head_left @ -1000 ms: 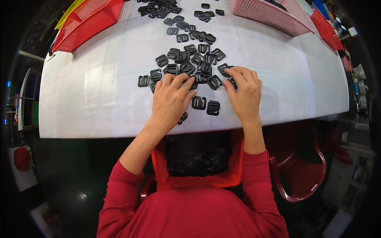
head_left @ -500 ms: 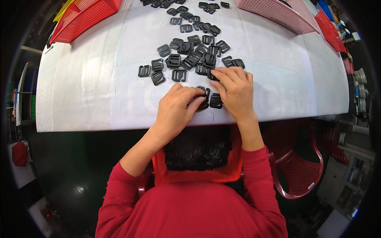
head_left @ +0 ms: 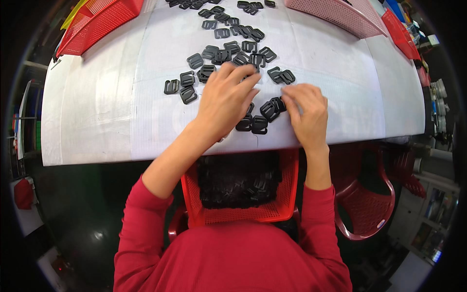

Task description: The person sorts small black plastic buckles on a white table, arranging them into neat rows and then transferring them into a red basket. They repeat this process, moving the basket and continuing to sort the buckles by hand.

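Small black plastic strap buckles lie scattered on the white-covered table [head_left: 104, 107]. My left hand [head_left: 226, 95] reaches over the main pile, fingers bent above a buckle [head_left: 256, 59] and thumb held apart from them. It hides several buckles beneath it. My right hand [head_left: 310, 111] is at the right of the near group, its thumb and forefinger slightly parted. Its thumb tip is beside a pair of overlapping buckles [head_left: 270, 111]. Close to the table's front edge, another buckle [head_left: 259, 125] lies between my two wrists.
In front of my body is a red basket [head_left: 287, 207] holding many black pieces, below the table edge. A red basket [head_left: 102, 27] stands far left, a pink basket [head_left: 340, 18] far right. A dark red plastic chair [head_left: 367, 211] is at my right.
My left hand has moved from the near buckles up over the pile. My right hand has shifted right and nearer, and buckles now lie beside its thumb. The view has shifted slightly.
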The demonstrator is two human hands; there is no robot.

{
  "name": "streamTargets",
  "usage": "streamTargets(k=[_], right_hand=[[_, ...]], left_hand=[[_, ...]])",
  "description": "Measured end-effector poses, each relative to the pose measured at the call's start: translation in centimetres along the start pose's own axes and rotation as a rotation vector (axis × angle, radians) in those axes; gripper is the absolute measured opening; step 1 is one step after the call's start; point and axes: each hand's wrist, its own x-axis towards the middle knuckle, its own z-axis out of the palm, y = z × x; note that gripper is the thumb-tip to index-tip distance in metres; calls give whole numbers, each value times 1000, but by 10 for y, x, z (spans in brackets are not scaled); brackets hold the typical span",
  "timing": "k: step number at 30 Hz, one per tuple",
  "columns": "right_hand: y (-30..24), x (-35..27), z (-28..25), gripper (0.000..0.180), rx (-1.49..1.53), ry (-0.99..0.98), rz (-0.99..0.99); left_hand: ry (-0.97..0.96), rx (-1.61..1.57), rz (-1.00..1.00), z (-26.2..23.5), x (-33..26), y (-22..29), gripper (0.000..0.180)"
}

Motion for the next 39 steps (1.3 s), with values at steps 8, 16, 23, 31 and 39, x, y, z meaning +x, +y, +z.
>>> streamTargets(k=[8,16,23,31,39], right_hand=[[32,11,9,30,-86,15,87],[13,5,-5,28,115,93,182],[-16,37,35,33,-3,-11,-156],[4,47,46,29,-249,4,-68],[0,55,44,21,-90,-34,-264]], left_hand=[[-172,99,151,54,42,-5,24],[-137,-152,-92,42,58,-8,24],[10,-175,-230,-21,39,-30,21],[-122,59,-19,-4,-7,-22,25],[-142,65,-18,5,-12,-19,29]])
